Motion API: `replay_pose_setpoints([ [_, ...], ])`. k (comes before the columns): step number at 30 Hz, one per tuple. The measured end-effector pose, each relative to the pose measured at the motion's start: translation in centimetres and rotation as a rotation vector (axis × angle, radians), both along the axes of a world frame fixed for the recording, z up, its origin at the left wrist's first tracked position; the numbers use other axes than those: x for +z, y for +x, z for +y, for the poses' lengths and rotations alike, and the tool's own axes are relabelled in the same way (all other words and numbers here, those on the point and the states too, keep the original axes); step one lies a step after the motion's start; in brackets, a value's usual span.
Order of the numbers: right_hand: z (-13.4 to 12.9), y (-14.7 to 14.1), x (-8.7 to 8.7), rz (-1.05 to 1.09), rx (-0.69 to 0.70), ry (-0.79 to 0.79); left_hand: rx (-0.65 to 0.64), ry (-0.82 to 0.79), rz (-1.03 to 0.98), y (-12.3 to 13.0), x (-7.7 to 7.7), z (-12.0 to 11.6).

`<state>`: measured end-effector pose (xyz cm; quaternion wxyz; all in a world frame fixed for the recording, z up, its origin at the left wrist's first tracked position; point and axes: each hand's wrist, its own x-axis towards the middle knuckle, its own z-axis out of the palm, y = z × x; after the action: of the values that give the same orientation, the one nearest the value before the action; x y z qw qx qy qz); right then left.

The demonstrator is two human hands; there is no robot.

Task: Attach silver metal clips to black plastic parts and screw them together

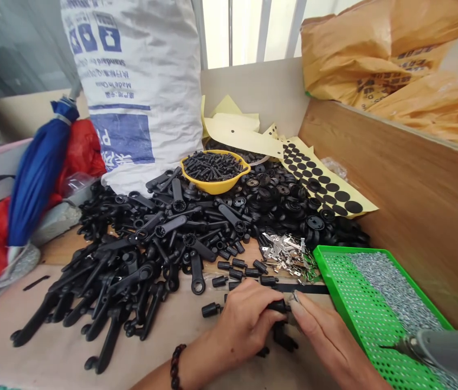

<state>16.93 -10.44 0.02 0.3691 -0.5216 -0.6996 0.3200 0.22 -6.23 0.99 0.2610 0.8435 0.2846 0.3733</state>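
My left hand (pixel 245 317) pinches a black plastic knob (pixel 278 306) between thumb and fingers. Up against the knob's right end is my right hand (pixel 322 330), its fingers pressed together; a small shiny bit shows at the fingertips, too small to name. Below the hands lie dark plastic parts (pixel 284 338), partly hidden. Several similar short black knobs (pixel 211 310) rest on the table just left of and beyond my left hand. A heap of thin metal clips (pixel 288 254) lies beyond my hands.
Black crank handles (pixel 172 225) heap at left, black discs (pixel 294 200) behind. A yellow bowl (pixel 214 187) holds black screw-like pieces. On the right are a green tray (pixel 350 303) of small screws, a power screwdriver (pixel 448 349) and a wooden side board (pixel 399 189). A white sack (pixel 163 70) stands behind.
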Motion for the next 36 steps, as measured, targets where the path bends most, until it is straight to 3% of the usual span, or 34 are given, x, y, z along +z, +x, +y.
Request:
replay_pose_setpoints([
  [7,0.1,0.0,-0.3,-0.251,-0.082,0.416,0.002,-0.043,-0.004,0.0,0.0,-0.3],
  [9,0.1,-0.3,-0.6,-0.279,-0.080,0.455,0.003,-0.032,-0.016,0.0,-0.1,-0.4],
  [31,0.5,-2.3,-1.6,-0.174,-0.051,0.235,0.045,0.084,0.085,-1.4,-1.2,-1.3],
  [36,0.9,-2.2,-0.8,-0.148,-0.043,0.130,0.049,0.021,0.124,-1.9,-0.8,-0.7],
])
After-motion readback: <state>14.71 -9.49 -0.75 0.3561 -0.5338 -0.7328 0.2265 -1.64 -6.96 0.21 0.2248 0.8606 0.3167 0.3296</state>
